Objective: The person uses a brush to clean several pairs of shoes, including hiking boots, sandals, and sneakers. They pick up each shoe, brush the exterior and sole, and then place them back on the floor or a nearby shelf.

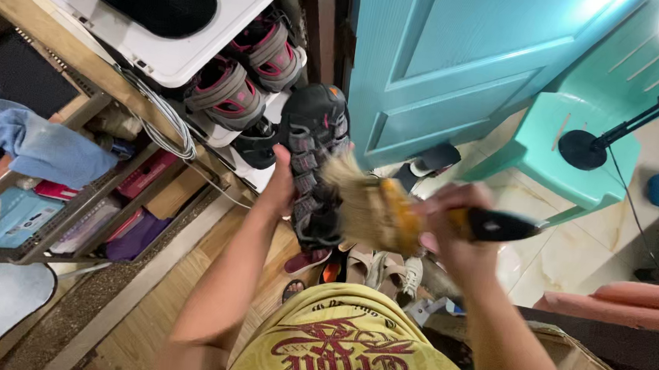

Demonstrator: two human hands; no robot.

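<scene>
Left hand (282,181) closed around dark sandal (312,157), held upright; right hand (453,223) clenched on brush (389,211), bristles touching the sandal's side.

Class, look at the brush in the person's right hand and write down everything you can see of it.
The brush is a broad paintbrush with pale, tan bristles, an orange-yellow band below them and a dark handle. It lies roughly level, bristles pointing left, and is blurred. The right hand grips it around the middle, with the handle end sticking out to the right. Its bristles meet the dark strapped sandal, which the left hand holds up.
</scene>
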